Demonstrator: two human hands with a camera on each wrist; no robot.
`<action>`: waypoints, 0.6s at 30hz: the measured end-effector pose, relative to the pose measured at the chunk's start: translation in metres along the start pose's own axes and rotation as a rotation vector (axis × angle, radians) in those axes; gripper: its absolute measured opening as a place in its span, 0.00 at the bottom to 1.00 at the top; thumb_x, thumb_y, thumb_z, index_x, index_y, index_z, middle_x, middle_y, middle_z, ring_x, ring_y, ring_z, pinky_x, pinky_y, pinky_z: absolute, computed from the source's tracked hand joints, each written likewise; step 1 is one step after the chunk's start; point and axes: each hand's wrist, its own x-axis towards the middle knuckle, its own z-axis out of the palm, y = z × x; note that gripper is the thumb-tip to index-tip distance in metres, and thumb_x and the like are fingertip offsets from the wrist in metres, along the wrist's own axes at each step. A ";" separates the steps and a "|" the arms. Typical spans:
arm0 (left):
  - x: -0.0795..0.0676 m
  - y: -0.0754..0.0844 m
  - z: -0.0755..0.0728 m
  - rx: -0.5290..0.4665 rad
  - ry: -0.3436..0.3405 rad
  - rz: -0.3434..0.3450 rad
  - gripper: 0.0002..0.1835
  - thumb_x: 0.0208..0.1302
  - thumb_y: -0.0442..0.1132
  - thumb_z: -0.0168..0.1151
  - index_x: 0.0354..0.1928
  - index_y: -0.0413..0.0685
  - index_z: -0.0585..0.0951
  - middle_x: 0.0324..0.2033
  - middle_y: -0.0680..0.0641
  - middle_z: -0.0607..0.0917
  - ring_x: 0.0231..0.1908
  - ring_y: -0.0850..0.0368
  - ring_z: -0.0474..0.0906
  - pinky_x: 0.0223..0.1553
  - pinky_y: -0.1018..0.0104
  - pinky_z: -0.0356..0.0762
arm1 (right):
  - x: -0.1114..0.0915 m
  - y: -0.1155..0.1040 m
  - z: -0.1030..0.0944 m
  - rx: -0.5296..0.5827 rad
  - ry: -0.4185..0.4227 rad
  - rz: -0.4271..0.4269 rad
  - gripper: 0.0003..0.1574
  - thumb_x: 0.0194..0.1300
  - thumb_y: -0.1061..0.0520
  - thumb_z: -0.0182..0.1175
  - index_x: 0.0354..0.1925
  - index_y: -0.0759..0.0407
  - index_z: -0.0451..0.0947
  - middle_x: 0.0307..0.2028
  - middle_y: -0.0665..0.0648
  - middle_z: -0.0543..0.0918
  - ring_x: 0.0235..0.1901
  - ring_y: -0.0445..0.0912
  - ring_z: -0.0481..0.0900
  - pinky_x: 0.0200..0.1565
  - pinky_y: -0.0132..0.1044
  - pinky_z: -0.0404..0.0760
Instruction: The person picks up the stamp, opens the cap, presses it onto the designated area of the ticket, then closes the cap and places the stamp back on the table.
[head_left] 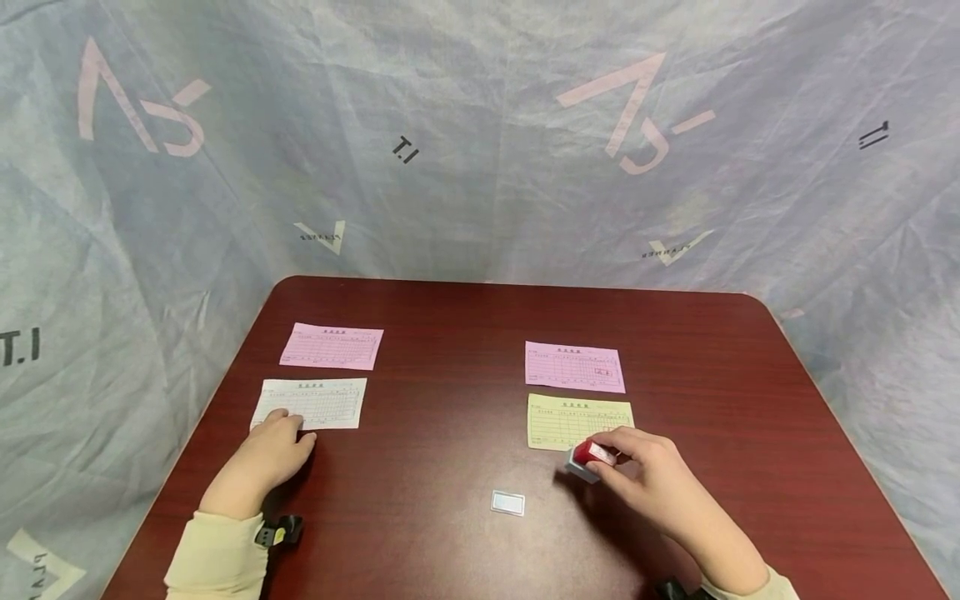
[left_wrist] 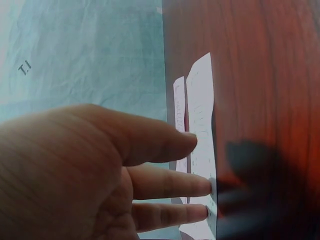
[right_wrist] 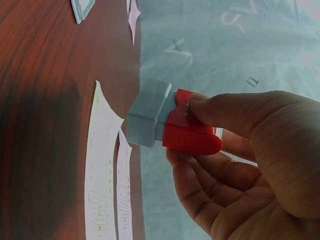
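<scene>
My right hand (head_left: 651, 468) pinches a red and grey self-inking stamp (right_wrist: 187, 122) between thumb and fingers, raised off the table near the lower edge of a yellow form (head_left: 570, 421). A small red mark shows on that form beside my fingers. Above it lies a pink form (head_left: 573, 367) with a red stamped box at its right. On the left, my left hand (head_left: 273, 454) rests its fingertips on the lower left of a white form (head_left: 330, 404), fingers (left_wrist: 170, 182) nearly straight. Beyond that is another pink form (head_left: 332, 347), on which no red mark is visible.
A small grey-rimmed rectangular cap-like piece (head_left: 507, 502) lies on the dark red wooden table (head_left: 442, 367), between the hands and nearer the front. A grey printed cloth (head_left: 480, 167) hangs behind the table and at both sides.
</scene>
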 end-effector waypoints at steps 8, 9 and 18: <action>-0.005 0.007 0.001 0.010 -0.002 -0.016 0.23 0.66 0.36 0.60 0.53 0.18 0.76 0.52 0.17 0.72 0.52 0.19 0.72 0.52 0.32 0.71 | 0.000 0.001 0.001 0.007 -0.004 0.015 0.19 0.54 0.70 0.75 0.42 0.54 0.86 0.36 0.44 0.84 0.32 0.37 0.81 0.34 0.28 0.80; -0.005 0.007 0.001 0.011 -0.002 -0.018 0.23 0.66 0.36 0.59 0.53 0.18 0.76 0.52 0.17 0.72 0.52 0.19 0.72 0.51 0.31 0.71 | 0.000 0.001 0.001 0.008 -0.005 0.018 0.18 0.54 0.70 0.75 0.42 0.54 0.86 0.36 0.44 0.84 0.32 0.37 0.81 0.34 0.28 0.80; -0.008 0.014 0.006 0.037 0.008 -0.018 0.21 0.66 0.37 0.61 0.49 0.21 0.78 0.45 0.24 0.75 0.46 0.22 0.73 0.44 0.30 0.73 | 0.002 0.000 0.002 0.014 -0.018 0.030 0.18 0.54 0.70 0.75 0.41 0.55 0.85 0.36 0.44 0.84 0.32 0.37 0.81 0.34 0.28 0.81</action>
